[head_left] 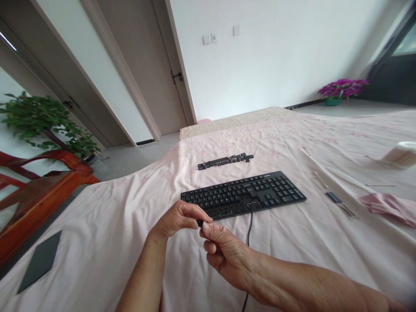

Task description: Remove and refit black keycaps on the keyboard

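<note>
My left hand (pixel 177 220) is closed in a pinch on a small black keycap (pixel 199 223), mostly covered by fingertips. My right hand (pixel 224 249) meets it there, its thumb and fingers pressed together against the piece; whatever lies between them is hidden. Just beyond both hands lies a black keyboard (pixel 260 189) with bare spots along its bottom row, its cable (pixel 249 232) running toward me. Farther back, loose black keycaps (pixel 224 161) are laid out in a row on the pink cloth (pixel 130 225).
Cotton swabs (pixel 321 180) and a small dark block (pixel 333 197) lie at the right, near a pink cloth piece (pixel 390 207) and a round container (pixel 403 154). A dark flat panel (pixel 40 261) rests at the left. A wooden chair (pixel 61 182) stands beside the table.
</note>
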Motion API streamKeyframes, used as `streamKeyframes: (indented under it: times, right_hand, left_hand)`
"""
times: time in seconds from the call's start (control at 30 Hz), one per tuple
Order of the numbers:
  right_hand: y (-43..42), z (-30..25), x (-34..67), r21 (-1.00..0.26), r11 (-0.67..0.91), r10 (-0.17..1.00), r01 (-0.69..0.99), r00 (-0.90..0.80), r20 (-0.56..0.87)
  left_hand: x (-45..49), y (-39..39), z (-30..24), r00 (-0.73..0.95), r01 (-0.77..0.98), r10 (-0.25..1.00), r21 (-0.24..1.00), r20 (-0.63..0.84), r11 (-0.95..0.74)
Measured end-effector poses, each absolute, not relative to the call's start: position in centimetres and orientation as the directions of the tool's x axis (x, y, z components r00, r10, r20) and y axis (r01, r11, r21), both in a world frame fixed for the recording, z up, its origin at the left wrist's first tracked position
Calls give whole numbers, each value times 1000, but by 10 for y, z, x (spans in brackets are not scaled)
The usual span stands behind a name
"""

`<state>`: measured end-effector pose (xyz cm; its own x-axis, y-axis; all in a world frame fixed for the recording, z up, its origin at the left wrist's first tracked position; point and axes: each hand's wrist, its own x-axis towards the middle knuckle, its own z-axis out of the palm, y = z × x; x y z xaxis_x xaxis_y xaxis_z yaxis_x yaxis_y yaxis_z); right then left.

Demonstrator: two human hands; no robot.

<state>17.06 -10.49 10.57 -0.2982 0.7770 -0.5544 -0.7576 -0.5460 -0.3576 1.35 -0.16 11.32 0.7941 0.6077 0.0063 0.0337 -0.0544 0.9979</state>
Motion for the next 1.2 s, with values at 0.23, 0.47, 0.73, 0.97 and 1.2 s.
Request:
streamKeyframes:
  times: [0.23, 0.47, 0.73, 0.97, 1.2]
  right_hand:
    - [-105, 103, 171, -332, -556, 772, -762, -325, -546]
    - [-103, 102, 172, -276, -555, 788, -785, -390, -476]
    - [-96, 95, 172, -470, -472, 872, -746, -317, -373]
    - [-82, 93, 180, -885, -105, 994, -453, -62, -87]
    - [-71, 86, 188, -927, 176, 984, -332, 87, 156]
  left_hand:
    - [18, -3, 112, 753, 70, 657, 998, -50, -4]
    - [21, -5, 115, 711, 64, 700, 997, -68, 32]
    - [21, -7, 116, 690, 1, 720, 995, -70, 96]
    - [19, -4, 120, 499, 104, 865, 988, 49, -116]
    - [24, -8, 118, 448, 134, 894, 989, 1, -68]
